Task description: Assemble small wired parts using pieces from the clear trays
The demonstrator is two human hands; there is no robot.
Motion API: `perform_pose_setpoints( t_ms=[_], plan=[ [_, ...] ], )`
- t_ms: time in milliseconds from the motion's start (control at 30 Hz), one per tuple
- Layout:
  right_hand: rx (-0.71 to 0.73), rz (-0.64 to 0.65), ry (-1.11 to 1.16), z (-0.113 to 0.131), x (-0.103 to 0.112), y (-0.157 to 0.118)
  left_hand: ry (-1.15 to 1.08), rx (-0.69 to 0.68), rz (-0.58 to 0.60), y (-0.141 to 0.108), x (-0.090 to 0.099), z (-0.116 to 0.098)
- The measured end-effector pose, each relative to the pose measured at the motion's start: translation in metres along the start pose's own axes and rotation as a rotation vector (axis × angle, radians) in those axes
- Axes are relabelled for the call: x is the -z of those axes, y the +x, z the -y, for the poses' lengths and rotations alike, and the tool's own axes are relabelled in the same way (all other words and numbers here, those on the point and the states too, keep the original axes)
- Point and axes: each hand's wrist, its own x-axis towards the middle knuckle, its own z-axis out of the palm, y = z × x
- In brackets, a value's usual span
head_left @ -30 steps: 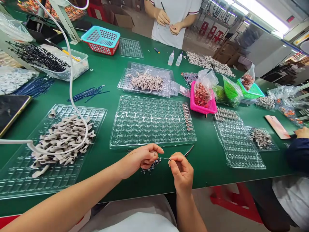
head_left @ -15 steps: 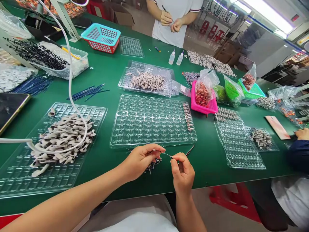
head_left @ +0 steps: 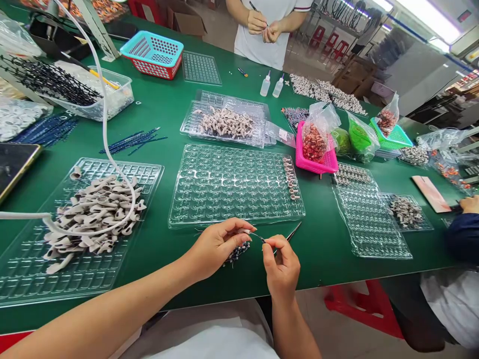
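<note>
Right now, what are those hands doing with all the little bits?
A person's left hand pinches a small beige piece, and the right hand holds a thin strand that stretches between the two hands. Whether the strand goes inside the piece is too small to tell. Just beyond the hands lies a clear tray with a row of little pieces along its right end. A big greyish pile sits to the left. Across the table, another person holds a thin dark tool.
</note>
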Motion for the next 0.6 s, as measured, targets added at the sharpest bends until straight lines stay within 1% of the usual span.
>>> perform_pose_setpoints(
  t_ms=[167,300,367,467,600],
  plan=[
    [0.008,0.010,-0.003,0.001,0.000,0.000,0.008,-0.008,-0.002,0.000,0.000,0.001],
    [0.010,0.044,-0.016,0.002,0.000,0.001,0.130,-0.059,-0.022,0.000,0.000,0.004],
    [0.019,0.068,-0.037,0.002,0.000,0.002,0.221,-0.116,-0.045,0.001,0.001,0.007],
    [0.038,0.093,-0.077,0.002,-0.001,0.002,0.334,-0.238,-0.066,0.002,0.001,0.012],
    [0.046,0.119,-0.117,0.003,-0.001,0.004,0.410,-0.345,-0.068,0.002,0.002,0.018]
  ],
)
